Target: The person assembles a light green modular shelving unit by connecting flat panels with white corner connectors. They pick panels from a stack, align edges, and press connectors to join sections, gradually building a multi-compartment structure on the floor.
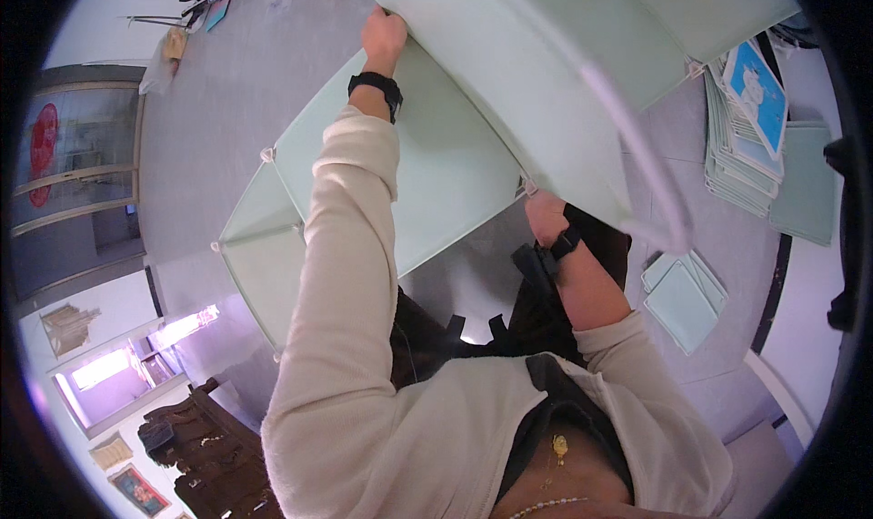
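Pale green panels joined into box shapes form a storage rack in front of me. My left hand, with a black band at the wrist, is closed on the far corner where two panels meet; its fingertips are partly hidden. Nearer to me, my right hand is closed around the corner by a small whitish connector. Another connector joins the panels on the left, and one more connector sits at the upper right. A large panel leans over at the right, along a blurred pale rod.
A stack of loose panels lies at the right, with a blue printed sheet on top. Several more panels lie on the grey floor below it. A glazed door stands at the left.
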{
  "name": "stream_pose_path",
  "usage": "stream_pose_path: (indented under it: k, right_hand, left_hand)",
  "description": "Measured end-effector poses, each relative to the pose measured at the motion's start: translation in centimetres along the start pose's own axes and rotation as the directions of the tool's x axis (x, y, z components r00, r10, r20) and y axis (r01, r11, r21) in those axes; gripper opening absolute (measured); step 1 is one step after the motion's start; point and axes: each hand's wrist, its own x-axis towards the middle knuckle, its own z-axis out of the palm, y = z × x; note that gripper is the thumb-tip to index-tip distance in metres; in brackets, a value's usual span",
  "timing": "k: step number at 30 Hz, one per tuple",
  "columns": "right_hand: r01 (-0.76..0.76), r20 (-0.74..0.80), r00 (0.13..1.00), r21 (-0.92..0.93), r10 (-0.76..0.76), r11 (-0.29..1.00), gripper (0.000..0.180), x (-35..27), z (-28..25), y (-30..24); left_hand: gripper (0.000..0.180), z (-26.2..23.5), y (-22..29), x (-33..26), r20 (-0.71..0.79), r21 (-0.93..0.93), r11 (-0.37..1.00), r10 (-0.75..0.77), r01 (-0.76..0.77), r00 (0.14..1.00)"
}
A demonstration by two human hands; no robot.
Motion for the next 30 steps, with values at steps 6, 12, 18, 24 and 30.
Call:
stream_pose_path:
  k: [6,12,18,24,30]
  right_hand:
    - [0.001,0.035,0.999,-0.007,-0.001,1.000,0.029,-1.4,1.4,-4.4]
    - [0.017,0.435,0.900,-0.066,0.014,0.998,0.028,-0.2,0.9,-8.7]
    - [-0.500,0.413,0.832,0.267,0.371,0.824,0.040,2.6,-0.7,-10.7]
    - [0.422,0.751,0.649,-0.487,0.120,0.764,0.035,3.0,-0.1,-11.0]
    - [0.766,0.758,0.638,-0.608,-0.135,0.209,0.032,2.4,-0.5,-9.8]
  left_hand:
    - [0.045,-0.5,-1.3,0.0,0.050,-0.071,0.995,0.068,-0.065,0.996]
    - [0.051,-7.2,-3.3,-3.8,0.131,-0.246,0.957,0.191,-0.155,0.973]
    - [0.047,-23.2,-11.4,-22.6,0.050,-0.547,0.817,-0.185,0.182,0.981]
    - [0.062,-20.4,-13.8,-36.5,0.185,-0.823,0.371,-0.541,0.431,0.820]
    - [0.063,-18.3,-15.3,-36.8,0.355,-0.907,-0.399,-0.551,0.136,0.755]
